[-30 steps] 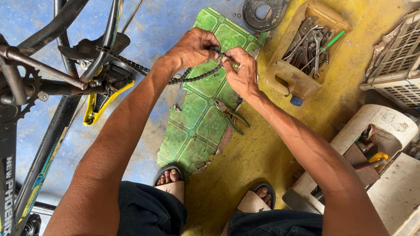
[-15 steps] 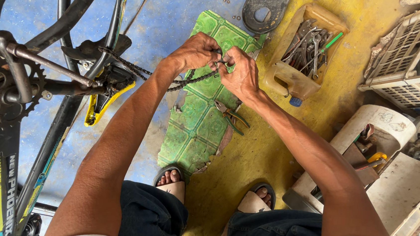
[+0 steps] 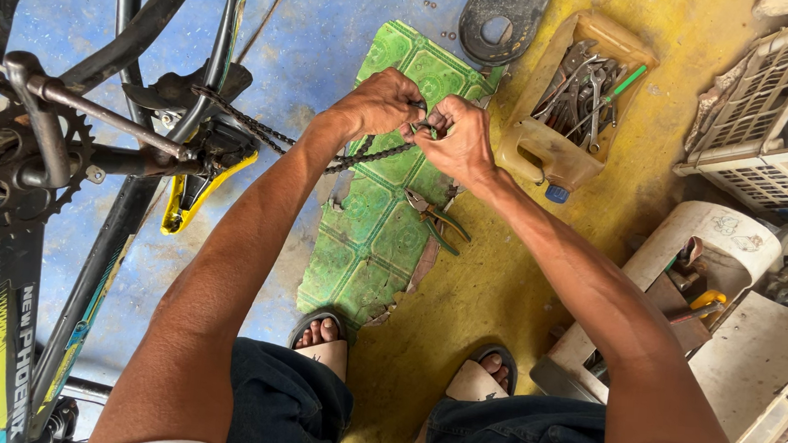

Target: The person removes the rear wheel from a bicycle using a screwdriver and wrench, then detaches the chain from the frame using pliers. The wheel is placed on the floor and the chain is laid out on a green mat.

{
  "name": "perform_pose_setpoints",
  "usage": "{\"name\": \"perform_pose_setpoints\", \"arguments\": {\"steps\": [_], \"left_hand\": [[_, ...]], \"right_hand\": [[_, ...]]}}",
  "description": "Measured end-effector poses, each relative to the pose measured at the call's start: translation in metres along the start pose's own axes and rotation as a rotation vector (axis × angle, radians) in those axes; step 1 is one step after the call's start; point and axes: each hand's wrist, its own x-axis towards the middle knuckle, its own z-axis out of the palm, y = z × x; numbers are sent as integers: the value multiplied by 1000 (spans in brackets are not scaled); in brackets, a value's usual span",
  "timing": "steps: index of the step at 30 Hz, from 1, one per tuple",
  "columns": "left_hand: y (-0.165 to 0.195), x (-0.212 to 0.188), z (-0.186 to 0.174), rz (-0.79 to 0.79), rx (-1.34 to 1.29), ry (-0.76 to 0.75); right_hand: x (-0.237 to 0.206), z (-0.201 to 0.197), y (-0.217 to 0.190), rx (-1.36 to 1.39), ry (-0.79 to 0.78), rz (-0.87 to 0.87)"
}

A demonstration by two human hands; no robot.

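Nearest the camera, dark trousers and two sandalled feet (image 3: 401, 367) planted apart on the yellow floor, the stance of a person bent over low work. Both forearms run forward and converge above a torn green mat (image 3: 378, 239), which likely serves to keep small parts off the floor. A pair of pliers (image 3: 433, 221) lies on the mat just under the wrists, within easy reach. The left hand (image 3: 377, 104) is curled tight, knuckles up, fingers closed on a bicycle chain (image 3: 302, 142); the right hand (image 3: 454, 139) meets it nearly knuckle to knuckle, fingers pinched shut on the chain's end. What passes between the fingertips is too small to tell. The chain sags from the hands leftward to an upturned bicycle frame (image 3: 126, 172), with a toothed chainring (image 3: 6, 172) at the left edge. Beyond the hands, a cut-open yellow jug (image 3: 572, 104) holds spanners and a green-handled tool, kept sorted beside the work. At right stand a slatted crate (image 3: 778, 102) and a cluttered white container (image 3: 690, 273).
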Motion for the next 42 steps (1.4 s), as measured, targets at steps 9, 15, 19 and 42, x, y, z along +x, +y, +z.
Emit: {"name": "perform_pose_setpoints", "arguments": {"steps": [9,15,19,42], "left_hand": [[-8,-4,-12,-42,-153,-78],[-13,-7,-20,-60,-158,-28],[-14,-7,-24,-66,-153,-6],[-13,-4,-19,-30,-255,18]], "right_hand": [[8,-18,7,337,-383,426],[11,-23,19,485,-329,597],[4,-14,29,402,-275,594],[-2,10,6,440,-176,412]]}}
